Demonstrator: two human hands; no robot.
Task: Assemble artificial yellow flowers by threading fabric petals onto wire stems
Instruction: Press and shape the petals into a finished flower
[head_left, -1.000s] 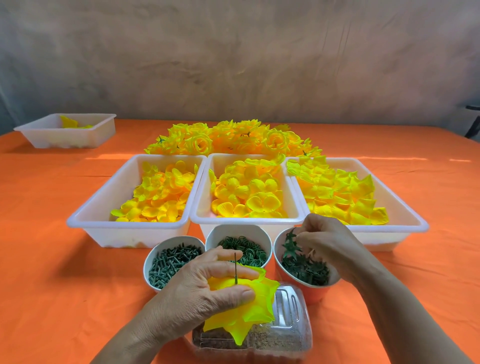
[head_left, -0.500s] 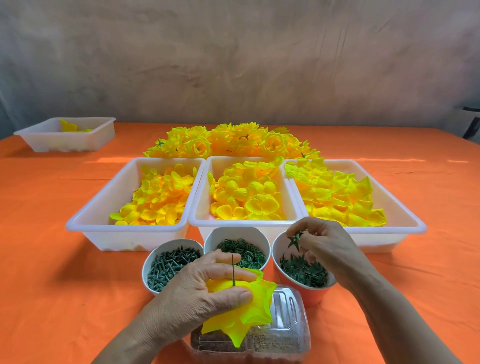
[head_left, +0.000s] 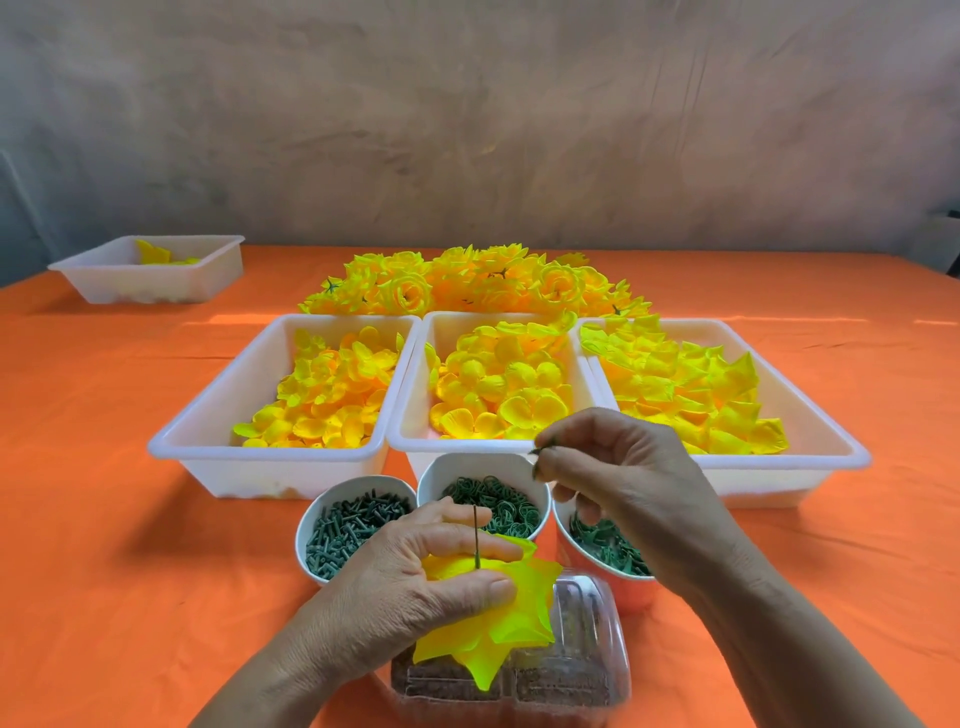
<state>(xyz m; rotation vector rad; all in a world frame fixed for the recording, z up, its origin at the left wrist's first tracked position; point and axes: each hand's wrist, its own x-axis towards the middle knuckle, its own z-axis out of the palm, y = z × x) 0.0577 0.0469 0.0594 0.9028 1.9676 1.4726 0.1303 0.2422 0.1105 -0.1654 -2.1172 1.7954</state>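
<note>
Trouble, if it comes, will likely come at the tip of the wire stem (head_left: 476, 530). The left hand (head_left: 410, 587) grips a stack of yellow fabric petals (head_left: 514, 618), thumb pressed across the top and fingers curled behind. The stem stands upright out of their middle, just beyond the thumb.

Up and to the right of that hand, well clear of the stem, the right hand (head_left: 628, 483) pinches a small green piece (head_left: 545, 446) between thumb and fingertips. I cannot make out its shape.

To my eye that piece has to go down over the stem, and its hole must be tiny. A slightly off approach would push the thin wire sideways and bend it rather than thread it. With so little to pinch, the piece could also slip. It would then fall into the cup of green rings (head_left: 423, 486) directly below the right hand and be lost among them.

If the left thumb eases, the petals may slide or fan apart on the stem. They could drop onto the clear box (head_left: 587, 623) under that hand.

The right wrist hangs over the cup of green bits (head_left: 628, 592), so a careless sweep leftward could tip it across the bench (head_left: 130, 519).
</note>
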